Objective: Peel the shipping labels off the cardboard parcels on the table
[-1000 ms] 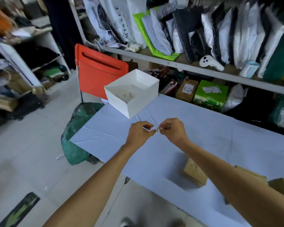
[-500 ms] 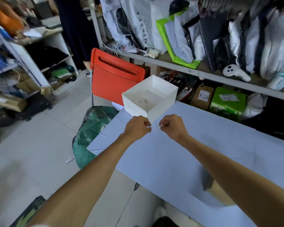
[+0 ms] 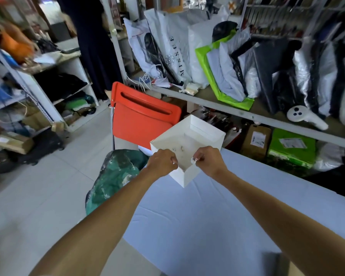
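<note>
Looks like the stockroom or packing room of a small mail-order shop. Along the back, a long shelf (image 3: 247,114) crammed with upright plastic mailer bags (image 3: 179,46) in white, grey, black and lime green. Beneath it, a brown carton (image 3: 257,139) and a green box (image 3: 291,149), each bearing a printed label. On the left, open white racks (image 3: 39,90) stuffed with folded goods and cartons. Tiled floor (image 3: 48,186), a red chair (image 3: 141,120), a work table (image 3: 207,216) under a pale sheet.
</note>
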